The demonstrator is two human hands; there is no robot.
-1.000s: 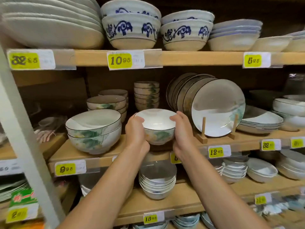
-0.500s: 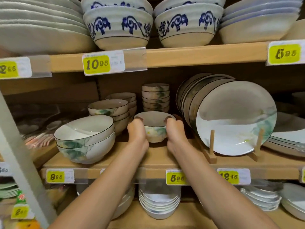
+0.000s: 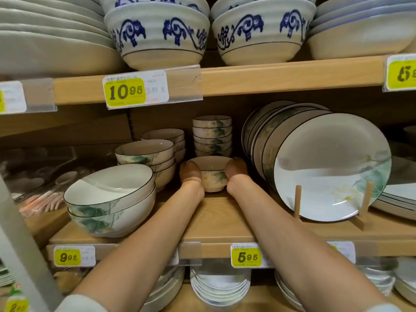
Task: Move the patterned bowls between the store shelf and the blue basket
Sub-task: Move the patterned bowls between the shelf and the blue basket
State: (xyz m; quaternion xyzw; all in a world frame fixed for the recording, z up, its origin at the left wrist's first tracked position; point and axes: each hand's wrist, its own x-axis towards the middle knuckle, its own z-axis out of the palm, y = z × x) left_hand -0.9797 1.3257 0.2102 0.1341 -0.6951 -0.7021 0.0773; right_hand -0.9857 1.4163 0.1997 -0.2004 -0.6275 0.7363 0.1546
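Patterned bowl (image 3: 212, 177) has moved deeper onto the shelf (image 3: 225, 218), clasped between left hand (image 3: 191, 171) and right hand (image 3: 236, 170)

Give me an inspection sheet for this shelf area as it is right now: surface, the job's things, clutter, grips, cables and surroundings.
Surface: wooden middle shelf, bare between the forearms.
Job's things: small patterned bowl low at the shelf, contact unclear; stack of matching small bowls behind it; blue basket not seen.
Clutter: two large bowls nested on the left; plates upright on a wooden stand at the right.
Grips: left hand and right hand hold the small patterned bowl by its sides.
Cables: nothing seen.
Surroundings: blue-scroll bowls on the shelf above; price tags on the shelf edges; more dishes below.
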